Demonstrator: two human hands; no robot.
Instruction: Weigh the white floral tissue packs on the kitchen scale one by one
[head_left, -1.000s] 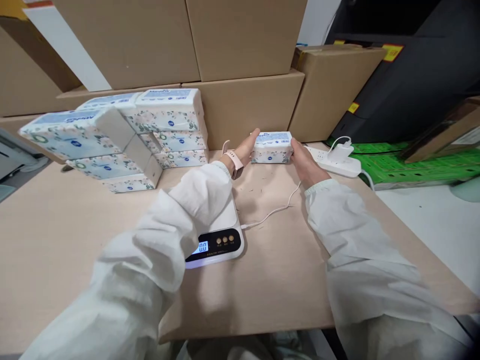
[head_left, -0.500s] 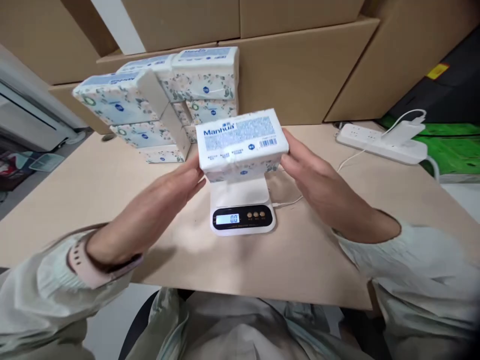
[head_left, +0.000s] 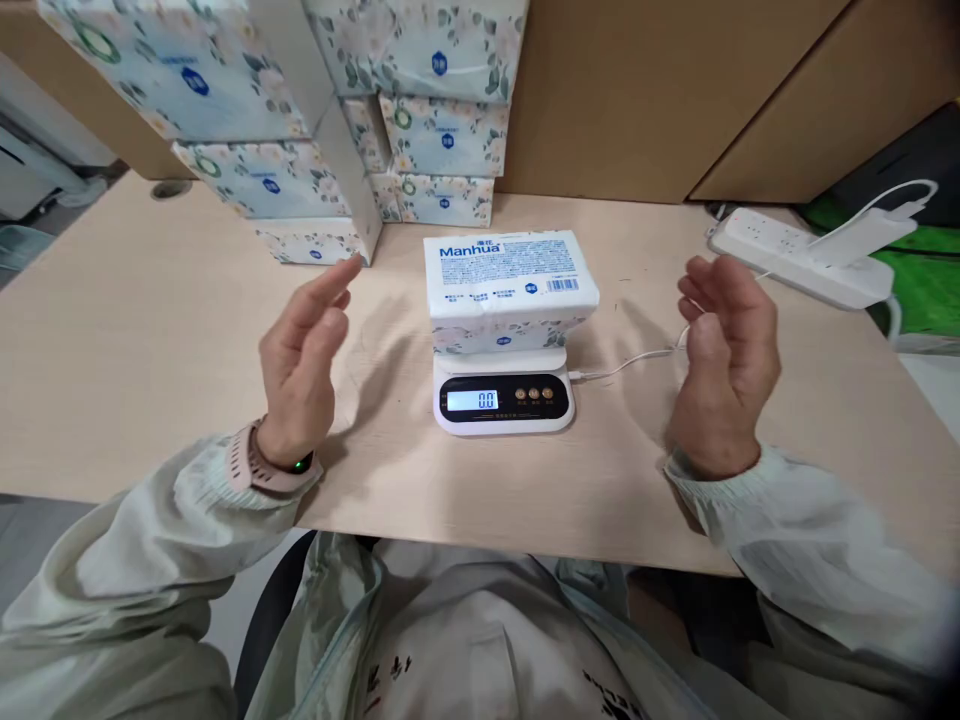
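A Manhua tissue pack (head_left: 511, 285) rests on the white digital scale (head_left: 504, 404), whose lit display reads 0.0. To the left of the pack, my left hand (head_left: 306, 350) is raised above the table with its fingers apart, touching nothing. On the other side, my right hand (head_left: 726, 360) hovers clear of the pack, fingers loosely curved and nothing in it. A white cable (head_left: 626, 362) runs from the scale's right side and passes behind my right hand.
Stacked tissue packs (head_left: 262, 180) stand at the back left of the wooden table (head_left: 465, 500). Large cardboard boxes (head_left: 600, 100) line the back. A white power strip (head_left: 802, 260) with a plug and cable lies at the right.
Both my hands have let go of the tissue pack and moved outward. The pack now sits on the scale. The camera view has tilted down and shifted closer.
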